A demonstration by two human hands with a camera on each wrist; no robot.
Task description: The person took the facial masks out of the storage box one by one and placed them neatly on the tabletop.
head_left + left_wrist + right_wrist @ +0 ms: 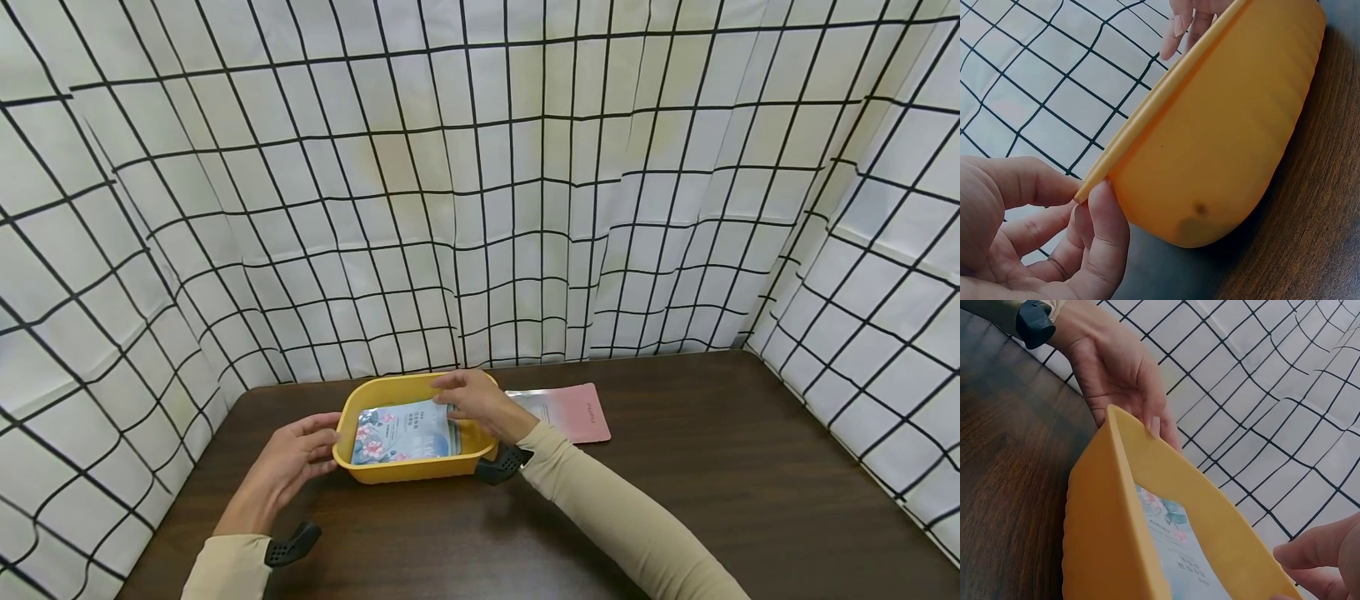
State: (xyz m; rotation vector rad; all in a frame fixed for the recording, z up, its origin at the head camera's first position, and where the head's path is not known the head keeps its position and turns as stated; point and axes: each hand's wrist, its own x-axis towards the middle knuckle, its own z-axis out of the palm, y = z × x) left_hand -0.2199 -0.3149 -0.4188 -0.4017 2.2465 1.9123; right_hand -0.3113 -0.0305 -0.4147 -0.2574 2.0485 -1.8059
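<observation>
A yellow plastic basket (408, 473) with rounded corners stands on the table. Inside it lies a flat pale-blue sachet (408, 433) printed with pink flowers. My left hand (300, 450) pinches the basket's left rim between thumb and fingers, plainly seen in the left wrist view. Over the right part of the basket hovers my right hand (480, 402), its fingers loosely bent above the sachet's right end and apparently holding nothing. In the right wrist view only part of that hand (1325, 556) shows, beside the rim. To the right lies a pink and silver sachet (577, 412), partly covered by the right wrist.
The dark wooden table (712, 467) extends to both sides and toward me. White curtains (525, 208) with a black grid enclose its back and sides. A black wrist device (294, 544) sits on each forearm.
</observation>
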